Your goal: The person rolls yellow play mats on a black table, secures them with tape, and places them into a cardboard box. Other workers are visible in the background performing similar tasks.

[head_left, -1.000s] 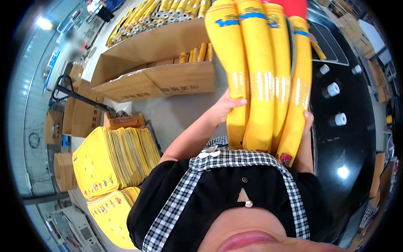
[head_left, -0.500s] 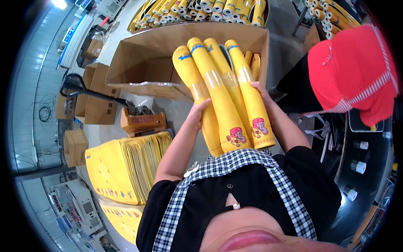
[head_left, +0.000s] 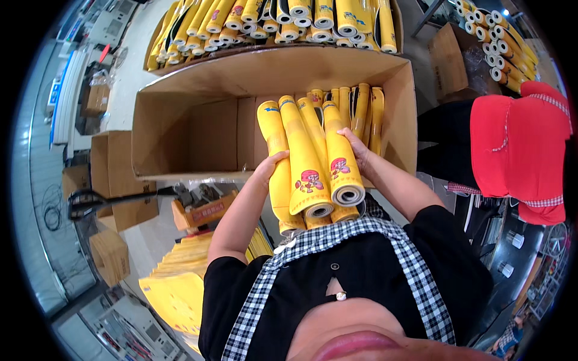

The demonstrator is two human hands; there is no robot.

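Observation:
Several yellow rolled mats (head_left: 309, 171) with pink cartoon figures are gathered side by side in front of my apron, their spiral ends towards me. My left hand (head_left: 272, 167) is closed round the left side of the bunch. On the other side, my right hand (head_left: 356, 147) grips the rightmost roll. The far ends of the rolls reach over the near edge of a large cardboard box (head_left: 198, 135). Inside it, other yellow rolls (head_left: 360, 114) stand upright at the right end. My fingers under the bunch are hidden.
Behind the box, another carton holds many yellow rolls (head_left: 238, 21). A co-worker in red (head_left: 512, 150) bends at the right, near stacked rolls (head_left: 509, 54). At the left are a pallet jack handle (head_left: 123, 197), cartons (head_left: 123, 174) and a pile of flat yellow mats (head_left: 174, 295).
The box and its upright rolls show more fully. The held rolls have tipped, so their near spiral ends now show. The co-worker appears lower and further right in view.

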